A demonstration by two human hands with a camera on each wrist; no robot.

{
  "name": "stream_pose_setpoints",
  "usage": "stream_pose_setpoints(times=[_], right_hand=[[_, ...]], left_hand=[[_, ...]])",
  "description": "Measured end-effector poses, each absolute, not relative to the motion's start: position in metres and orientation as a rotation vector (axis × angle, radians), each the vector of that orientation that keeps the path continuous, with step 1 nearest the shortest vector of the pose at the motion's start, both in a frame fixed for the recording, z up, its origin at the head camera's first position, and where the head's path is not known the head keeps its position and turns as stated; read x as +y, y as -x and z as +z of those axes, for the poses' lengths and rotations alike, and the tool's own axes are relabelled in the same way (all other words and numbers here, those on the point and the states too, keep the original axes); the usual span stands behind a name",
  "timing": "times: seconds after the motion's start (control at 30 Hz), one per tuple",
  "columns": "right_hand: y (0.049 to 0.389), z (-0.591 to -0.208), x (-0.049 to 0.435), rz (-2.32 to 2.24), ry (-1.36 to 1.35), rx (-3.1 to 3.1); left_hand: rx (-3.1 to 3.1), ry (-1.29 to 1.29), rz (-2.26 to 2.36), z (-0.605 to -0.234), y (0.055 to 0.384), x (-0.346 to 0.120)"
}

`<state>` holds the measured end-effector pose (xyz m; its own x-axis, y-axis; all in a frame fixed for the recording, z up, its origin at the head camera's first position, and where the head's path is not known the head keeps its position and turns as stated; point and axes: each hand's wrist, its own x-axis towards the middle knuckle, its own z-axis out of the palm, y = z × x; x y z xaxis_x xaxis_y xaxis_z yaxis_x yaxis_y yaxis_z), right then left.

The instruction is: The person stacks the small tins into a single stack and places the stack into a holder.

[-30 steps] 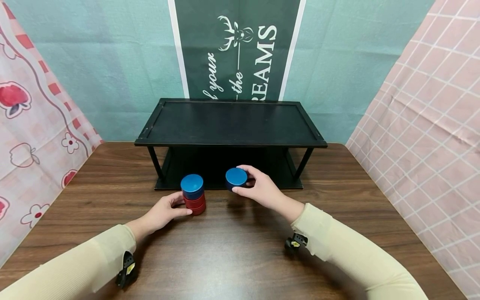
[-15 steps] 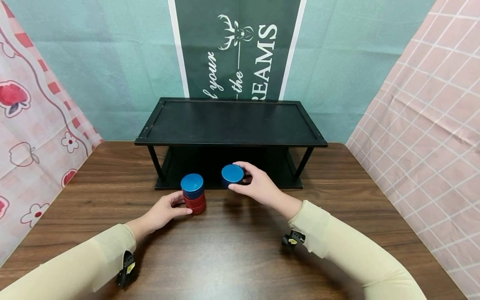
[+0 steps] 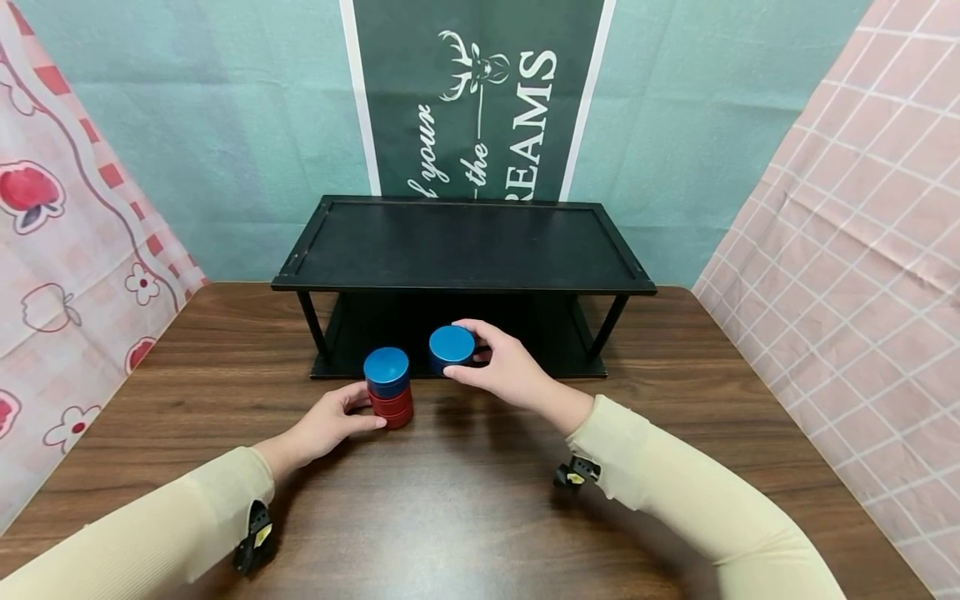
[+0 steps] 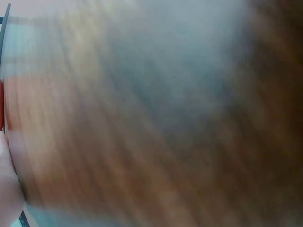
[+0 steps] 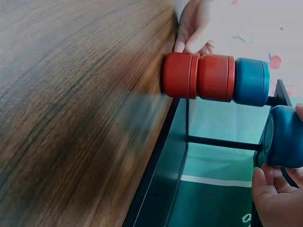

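Two round red tins, the lower [image 5: 179,75] and the upper [image 5: 214,78], stand stacked on the table with a blue tin [image 3: 386,367] on top. My left hand [image 3: 328,427] grips the lower part of this stack from the left, thumb at the front. My right hand [image 3: 508,371] holds a second blue tin [image 3: 452,345] by its sides, above the table and just right of the stack. In the right wrist view this held tin [image 5: 285,137] is apart from the stacked blue one, at about its height or higher. The left wrist view is mostly blur, with a sliver of hand [image 4: 8,194].
Behind the stack stands a black two-level shelf [image 3: 465,246], its lower board [image 3: 525,358] close behind both hands. The wooden table [image 3: 442,517] extends toward me and to both sides. Patterned cloths [image 3: 862,250] hang at the sides and back.
My right hand has carried its blue tin leftward and slightly farther from me, closer to the stack. My left hand and the stack have stayed in place.
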<state>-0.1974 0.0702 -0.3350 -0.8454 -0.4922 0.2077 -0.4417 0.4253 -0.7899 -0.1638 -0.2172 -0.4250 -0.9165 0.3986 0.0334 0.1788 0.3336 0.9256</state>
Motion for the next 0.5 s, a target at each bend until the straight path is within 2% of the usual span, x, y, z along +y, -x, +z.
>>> stream_pose_setpoints(times=[0.5], right_hand=[[0.198,-0.333,0.056,-1.421,0.896,2.587]], left_hand=[[2.405,-0.528,1.624,-0.426,0.165,-0.216]])
